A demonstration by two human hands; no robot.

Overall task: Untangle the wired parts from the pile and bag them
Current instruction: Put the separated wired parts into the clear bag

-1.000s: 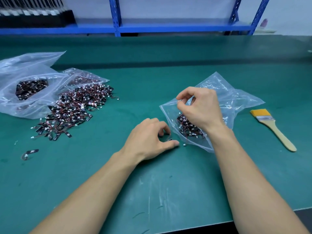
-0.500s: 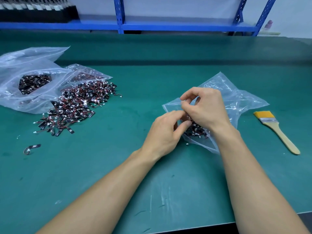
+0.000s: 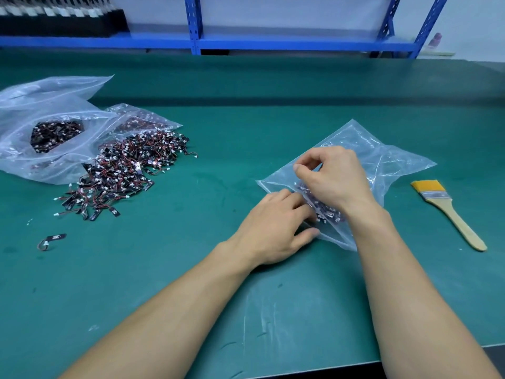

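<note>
Head view, right of centre: my right hand (image 3: 336,181) pinches the upper lip of the clear bag (image 3: 396,165).
Left hand (image 3: 273,228): fingers reach into the bag's mouth; I cannot tell whether they hold anything.
Centre left: loose wired parts (image 3: 125,170) heaped on the green table (image 3: 273,119).

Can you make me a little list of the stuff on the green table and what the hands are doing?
table: green
small bag: clear, wired parts inside
left hand: fingertips at the small bag's mouth; any part held is hidden
right hand: pinches the small bag's upper edge
pile: loose wired parts, far left
big bag: clear, beside the pile, parts inside
stray part: alone, in front of the pile
brush: yellow bristles, right of the small bag
</note>
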